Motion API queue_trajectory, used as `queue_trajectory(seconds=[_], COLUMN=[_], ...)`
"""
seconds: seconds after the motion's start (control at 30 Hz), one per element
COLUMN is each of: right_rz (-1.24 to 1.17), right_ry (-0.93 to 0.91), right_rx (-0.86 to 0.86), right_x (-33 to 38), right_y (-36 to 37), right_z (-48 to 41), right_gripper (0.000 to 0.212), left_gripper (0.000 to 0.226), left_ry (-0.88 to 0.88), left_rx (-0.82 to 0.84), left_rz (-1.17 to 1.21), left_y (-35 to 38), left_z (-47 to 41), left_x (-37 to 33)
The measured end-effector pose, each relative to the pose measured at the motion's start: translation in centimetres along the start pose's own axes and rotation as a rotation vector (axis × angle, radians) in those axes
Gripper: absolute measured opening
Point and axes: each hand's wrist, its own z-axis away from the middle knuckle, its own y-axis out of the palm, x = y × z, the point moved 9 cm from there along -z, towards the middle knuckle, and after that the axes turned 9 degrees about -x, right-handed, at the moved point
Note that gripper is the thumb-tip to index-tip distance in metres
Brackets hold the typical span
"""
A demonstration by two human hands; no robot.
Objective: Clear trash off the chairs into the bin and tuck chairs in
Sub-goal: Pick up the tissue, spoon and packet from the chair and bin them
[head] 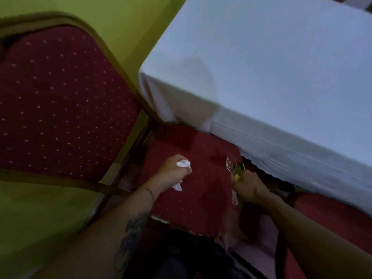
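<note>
Left grip (173, 170) clenched round napkin (183, 164); right grip (248, 186) grasps spoon (231, 165) plus green-yellow scrap (237, 172). Both hover over seat (201, 178), just below bench (261, 67). Trash apparently gathered for binning; bin not visible.

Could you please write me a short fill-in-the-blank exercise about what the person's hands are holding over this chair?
1. The left hand grips a crumpled white ____.
2. The right hand holds a clear plastic ____ and a green-yellow wrapper.
3. Both hands are above a red chair seat dotted with ____ spots.

Missing words: napkin; spoon; pale
</note>
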Motion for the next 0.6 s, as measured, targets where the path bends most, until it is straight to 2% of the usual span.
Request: queue_trajectory(seconds=[0.17,0.23,0.43,0.6], right_rz=[-0.122,-0.156,-0.295,-0.255], right_ry=[0.063,0.033,0.046,-0.022], right_rx=[-0.103,-0.093,-0.302,-0.393], right_x=[-5.0,-5.4,-14.2,-22.0], right_y=[-6.8,-7.4,-15.4,-20.7], right_z=[7.0,8.1,16.5,24.2], right_gripper=[0.013,0.011,0.016,0.02], left_gripper=[0.015,0.015,0.011,0.008], left_ry=[0.085,0.058,0.168,0.274], left_rx=[0.139,0.155,0.284,0.338], left_rz=[0.054,0.095,0.001,-0.033], left_y=[5.2,6.5,17.2,24.0], left_z=[4.9,5.9,14.2,23.2], left_x=[-7.0,-7.5,-14.8,-19.8])
